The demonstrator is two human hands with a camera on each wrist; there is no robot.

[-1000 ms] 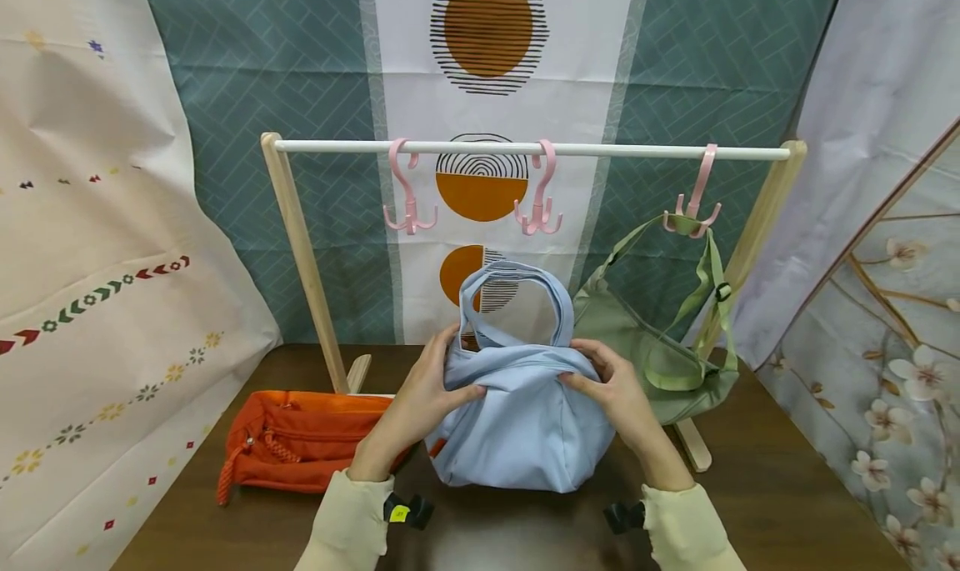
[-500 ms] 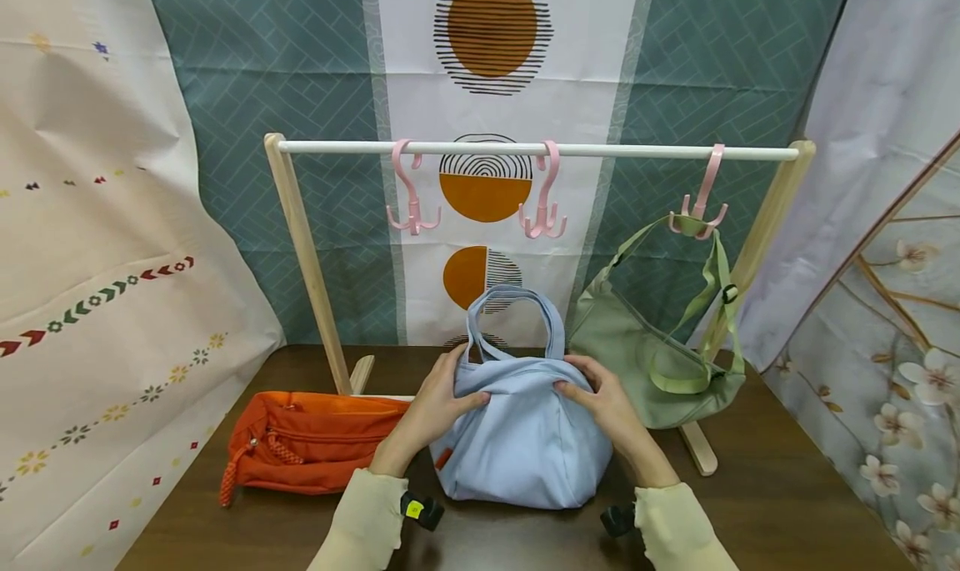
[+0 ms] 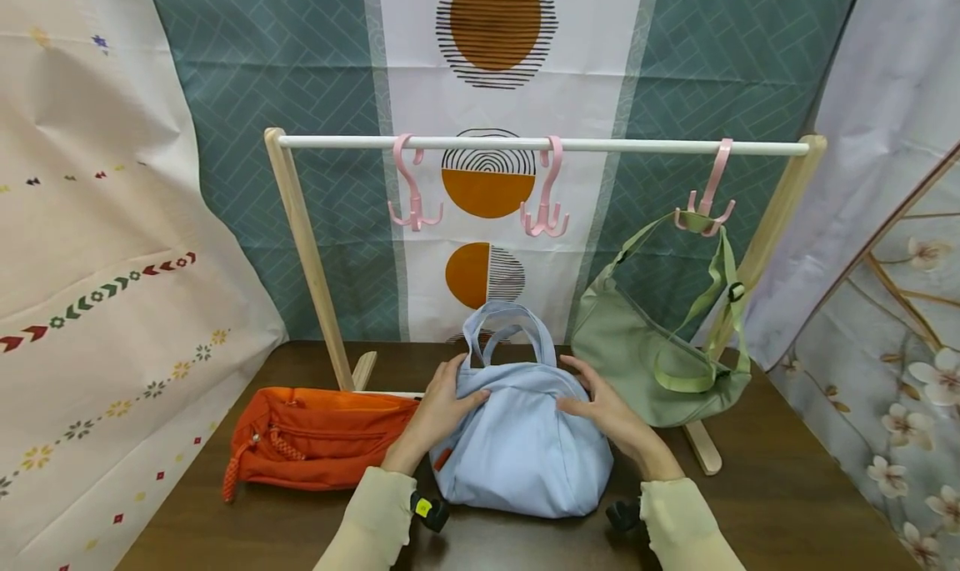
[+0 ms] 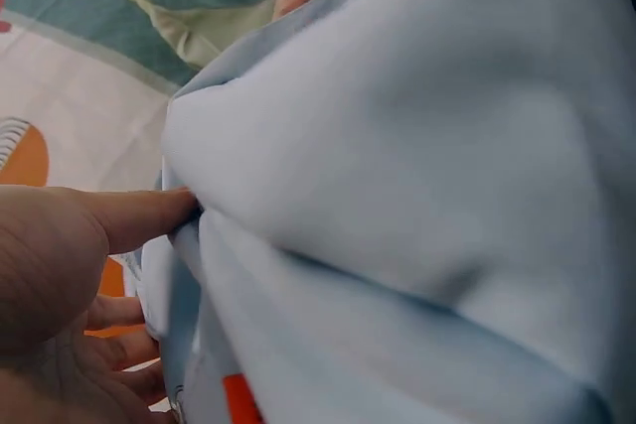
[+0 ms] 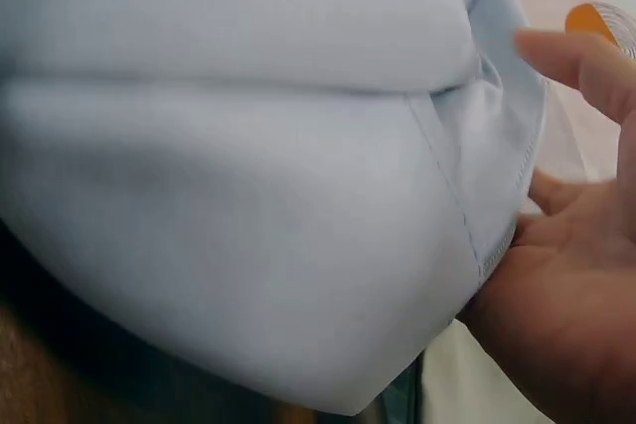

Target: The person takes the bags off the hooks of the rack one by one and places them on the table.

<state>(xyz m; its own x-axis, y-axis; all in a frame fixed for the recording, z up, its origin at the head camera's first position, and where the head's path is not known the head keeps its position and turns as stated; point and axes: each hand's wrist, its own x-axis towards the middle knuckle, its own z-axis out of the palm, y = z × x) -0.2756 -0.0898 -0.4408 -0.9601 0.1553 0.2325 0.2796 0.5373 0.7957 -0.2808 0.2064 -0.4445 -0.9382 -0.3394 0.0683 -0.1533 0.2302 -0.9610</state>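
Note:
A light blue fabric handbag (image 3: 528, 446) sits on the table, its two handles (image 3: 510, 313) standing up in loops. My left hand (image 3: 442, 408) holds its left side: the thumb presses the front in the left wrist view, with the other fingers (image 4: 119, 345) behind the edge. At the right side of the bag is my right hand (image 3: 611, 408). In the right wrist view its thumb (image 5: 556, 55) stands off the cloth, and the other fingers lie partly hidden along the bag's edge. A small red tag (image 4: 240, 399) shows on the bag's left side.
Behind the bag stands a rack with a white rail (image 3: 480, 143). Two pink hooks (image 3: 412, 212) (image 3: 545, 217) hang bare; a third pink hook (image 3: 705, 208) bears a green bag (image 3: 637, 346). An orange-red bag (image 3: 322, 446) lies on the table (image 3: 772, 488) at left.
The blue handbag has come down toward me onto the table, both hands moving with it. Its handles now stand lower in the head view. The right thumb has eased off the cloth.

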